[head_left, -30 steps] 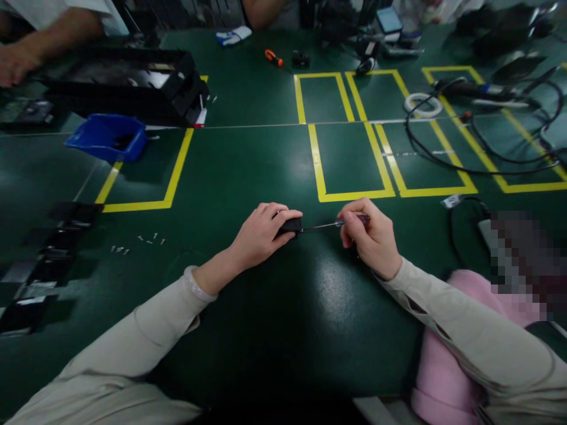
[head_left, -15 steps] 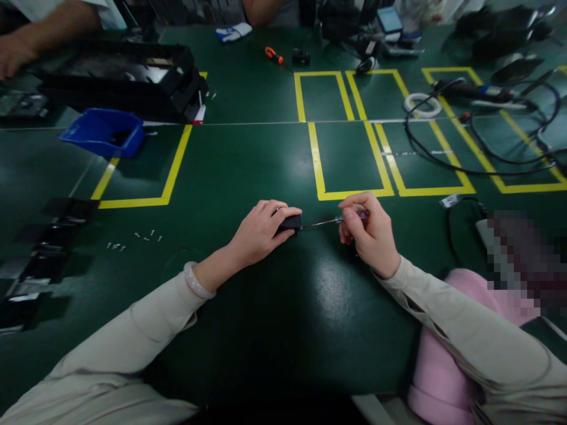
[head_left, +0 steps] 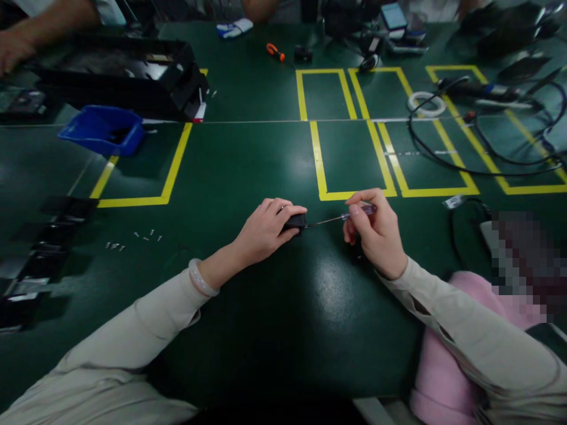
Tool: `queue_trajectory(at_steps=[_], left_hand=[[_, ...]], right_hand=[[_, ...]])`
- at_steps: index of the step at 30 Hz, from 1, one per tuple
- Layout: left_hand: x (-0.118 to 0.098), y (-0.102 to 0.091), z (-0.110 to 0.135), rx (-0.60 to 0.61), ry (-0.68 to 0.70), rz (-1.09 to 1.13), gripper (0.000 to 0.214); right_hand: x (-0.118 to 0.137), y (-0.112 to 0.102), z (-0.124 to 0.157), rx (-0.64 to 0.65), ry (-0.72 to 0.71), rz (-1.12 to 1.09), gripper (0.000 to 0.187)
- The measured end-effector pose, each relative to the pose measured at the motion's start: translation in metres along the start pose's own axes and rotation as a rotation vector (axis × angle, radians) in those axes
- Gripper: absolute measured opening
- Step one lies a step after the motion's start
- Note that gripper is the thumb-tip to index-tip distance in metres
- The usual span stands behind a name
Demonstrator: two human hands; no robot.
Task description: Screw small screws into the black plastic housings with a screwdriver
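My left hand (head_left: pixel 266 230) is closed around a small black part (head_left: pixel 296 222) that rests on the green table (head_left: pixel 248 165). My right hand (head_left: pixel 376 233) pinches the purple handle of a thin screwdriver (head_left: pixel 349 216). Its metal shaft runs left and its tip meets the end of the black part. Both hands lie near the table's middle, just below a yellow taped rectangle (head_left: pixel 349 159). Several tiny screws (head_left: pixel 133 239) lie loose on the table to the left of my left arm.
A blue bin (head_left: pixel 104 130) and a black tray (head_left: pixel 124 74) stand at the back left, near another person's hand (head_left: pixel 13 53). Black parts (head_left: pixel 39 254) line the left edge. Cables (head_left: pixel 478 130), a tape roll (head_left: pixel 425 103) and an orange tool (head_left: pixel 275 53) lie beyond.
My right hand has lifted its fingers a little on the screwdriver handle and shifted slightly right. My left hand keeps its hold on the black part.
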State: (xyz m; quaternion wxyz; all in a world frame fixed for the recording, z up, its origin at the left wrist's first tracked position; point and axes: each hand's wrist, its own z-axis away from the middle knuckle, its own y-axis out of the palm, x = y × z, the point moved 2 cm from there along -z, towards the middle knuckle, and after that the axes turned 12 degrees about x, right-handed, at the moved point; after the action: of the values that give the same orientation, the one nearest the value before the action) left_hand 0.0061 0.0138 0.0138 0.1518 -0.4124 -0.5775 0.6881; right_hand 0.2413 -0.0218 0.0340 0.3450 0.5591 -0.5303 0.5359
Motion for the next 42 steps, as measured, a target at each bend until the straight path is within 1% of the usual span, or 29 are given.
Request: queue_trajectory(at_steps=[4, 8, 12, 14, 17, 21, 24, 28, 31, 33, 35, 37, 40, 42], left_hand=[[0.000, -0.001, 0.000, -0.001, -0.002, 0.012, 0.037], [0.000, -0.001, 0.001, -0.001, -0.009, 0.020, 0.037], [-0.001, -0.001, 0.001, 0.004, -0.010, 0.028, 0.036], [-0.001, -0.001, 0.001, 0.007, -0.014, 0.029, 0.036], [-0.001, -0.001, 0.001, 0.004, -0.014, 0.026, 0.036], [-0.001, -0.001, 0.002, 0.011, -0.017, 0.016, 0.036], [-0.001, -0.001, 0.002, 0.021, -0.021, 0.007, 0.037], [-0.001, -0.001, 0.003, 0.029, -0.009, -0.004, 0.037], [-0.001, -0.001, 0.003, 0.026, -0.001, -0.011, 0.038], [-0.001, -0.001, 0.003, 0.023, 0.000, -0.011, 0.038], [-0.002, -0.001, 0.003, 0.021, -0.001, -0.014, 0.038], [-0.002, -0.002, 0.003, 0.019, -0.001, -0.017, 0.038], [-0.002, -0.002, 0.003, 0.012, 0.003, -0.021, 0.038], [-0.002, -0.001, 0.003, 0.008, 0.004, -0.022, 0.038]], right_hand=[[0.002, 0.000, 0.001, 0.017, -0.001, 0.050, 0.018], [-0.001, 0.000, 0.003, 0.008, -0.019, 0.072, 0.012], [-0.002, -0.001, 0.005, 0.010, -0.022, 0.116, 0.009], [0.000, -0.001, 0.005, 0.015, -0.025, 0.144, 0.010], [0.001, -0.001, 0.004, 0.016, -0.017, 0.203, 0.017], [-0.001, -0.002, 0.003, 0.011, -0.026, 0.144, 0.009], [0.001, -0.003, 0.003, 0.013, -0.037, 0.167, 0.008], [0.004, -0.003, 0.003, 0.019, -0.048, 0.251, 0.015], [0.002, -0.002, 0.004, 0.010, -0.064, 0.232, 0.008], [0.000, -0.002, 0.004, 0.009, -0.071, 0.229, 0.008], [0.001, -0.003, 0.004, 0.015, -0.073, 0.260, 0.008], [0.004, -0.004, 0.003, 0.018, -0.088, 0.306, 0.004], [0.010, -0.005, 0.002, 0.009, -0.136, 0.382, 0.012], [0.011, -0.004, 0.002, 0.004, -0.148, 0.396, 0.012]])
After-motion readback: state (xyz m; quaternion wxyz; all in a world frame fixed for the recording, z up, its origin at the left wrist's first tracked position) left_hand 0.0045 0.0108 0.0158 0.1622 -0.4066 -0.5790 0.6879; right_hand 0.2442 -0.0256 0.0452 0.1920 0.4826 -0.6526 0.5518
